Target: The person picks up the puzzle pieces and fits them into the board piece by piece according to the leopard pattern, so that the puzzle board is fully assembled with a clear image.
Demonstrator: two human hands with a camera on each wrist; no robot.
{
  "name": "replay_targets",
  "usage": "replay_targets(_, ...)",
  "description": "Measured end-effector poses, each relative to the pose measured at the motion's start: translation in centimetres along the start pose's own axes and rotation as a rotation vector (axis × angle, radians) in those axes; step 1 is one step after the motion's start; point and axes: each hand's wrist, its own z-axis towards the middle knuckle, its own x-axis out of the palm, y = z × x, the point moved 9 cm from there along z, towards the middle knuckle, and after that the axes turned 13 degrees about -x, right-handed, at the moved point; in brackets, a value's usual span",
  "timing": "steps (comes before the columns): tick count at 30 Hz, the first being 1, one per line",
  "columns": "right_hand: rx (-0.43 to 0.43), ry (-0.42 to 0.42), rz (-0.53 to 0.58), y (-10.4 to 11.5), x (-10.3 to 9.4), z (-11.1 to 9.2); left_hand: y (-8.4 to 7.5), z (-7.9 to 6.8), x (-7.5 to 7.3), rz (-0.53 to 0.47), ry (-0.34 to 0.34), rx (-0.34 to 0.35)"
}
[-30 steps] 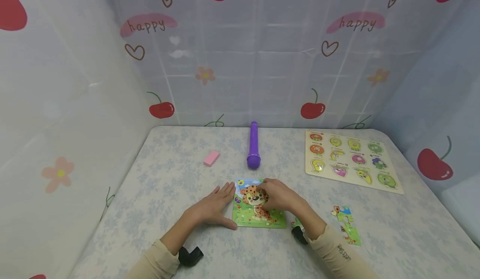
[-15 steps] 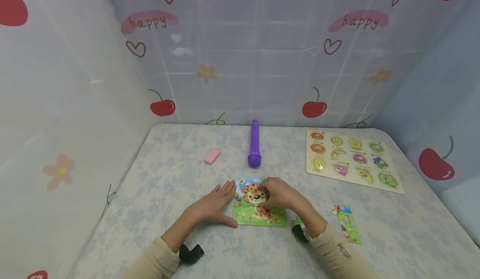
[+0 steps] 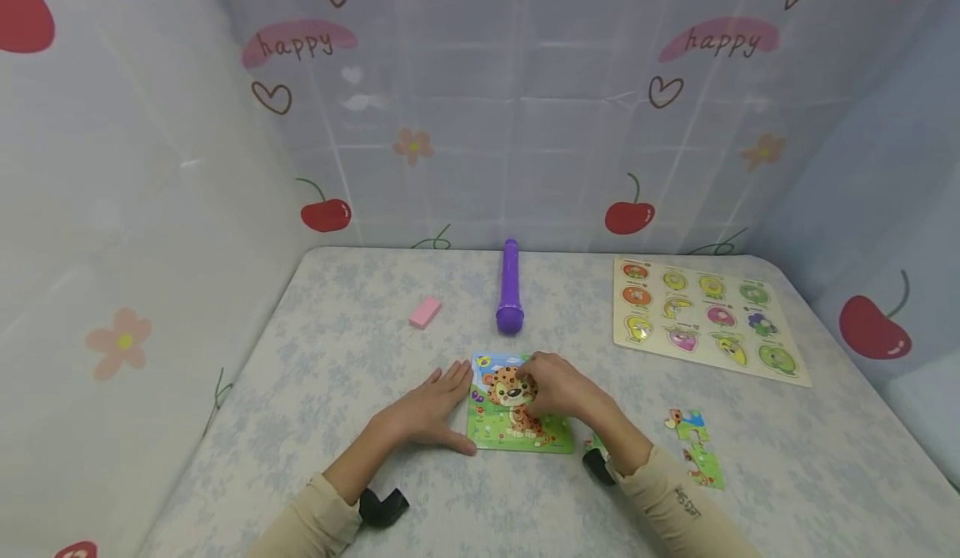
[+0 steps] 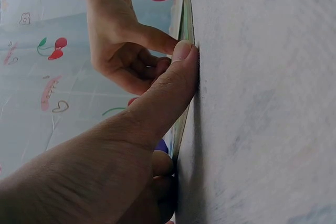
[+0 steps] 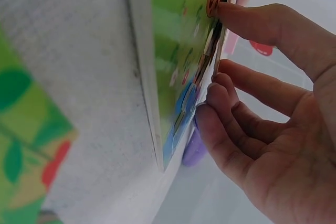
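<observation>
A square leopard puzzle [image 3: 491, 431] lies on the table in front of me. My left hand [image 3: 423, 414] rests flat along its left side, fingers extended, with the thumb at the lower left corner. In the left wrist view that thumb [image 4: 168, 87] touches the puzzle's edge. My right hand [image 3: 562, 387] is over the upper right part of the puzzle. There, thumb and index finger pinch a thin puzzle piece [image 5: 216, 51], seen nearly edge-on in the right wrist view. Its picture is mostly hidden. The hand also covers the puzzle's upper right corner.
Loose puzzle pieces [image 3: 702, 465] lie to the right, and another [image 3: 595, 441] is partly hidden by the right wrist. Farther back are a pink block [image 3: 425, 313], a purple toy microphone [image 3: 510, 291] and a fruit puzzle board [image 3: 705, 354]. A printed curtain [image 3: 480, 166] surrounds the table.
Both hands stay almost still at the puzzle. The whole view has shifted slightly; the things on the table keep their places.
</observation>
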Motion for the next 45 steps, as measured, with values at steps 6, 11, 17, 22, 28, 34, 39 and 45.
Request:
replay_targets(6, -0.022, -0.002, 0.007, 0.0, 0.1, 0.0, -0.1, 0.0, 0.0, 0.004, 0.003, -0.003)
replay_targets(11, -0.026, -0.018, 0.021, -0.2, -0.1, -0.1, -0.1, 0.1, 0.0, 0.006, 0.001, 0.0)
replay_targets(17, -0.009, -0.031, 0.022, -0.2, -0.2, -0.1, -0.1, 0.2, 0.0, 0.014, -0.005, 0.005)
replay_targets(22, -0.005, -0.015, -0.001, 0.1, 0.1, 0.1, -0.2, 0.3, 0.0, 0.019, -0.003, 0.007)
replay_targets(28, 0.004, -0.015, -0.003, 0.2, 0.0, 0.2, -0.2, 0.3, 0.0, 0.013, -0.001, 0.007)
replay_targets(34, -0.028, -0.024, 0.019, 0.4, -0.3, -0.3, 0.0, 0.3, 0.1, 0.015, 0.001, 0.003)
replay_targets(39, -0.101, -0.026, 0.033, 0.4, -0.7, -1.1, 0.3, 0.3, 0.3, 0.009, -0.002, -0.005)
replay_targets(45, -0.159, -0.035, 0.091, -0.4, -1.6, -3.1, 0.3, 0.3, 0.4, 0.007, -0.006, 0.0)
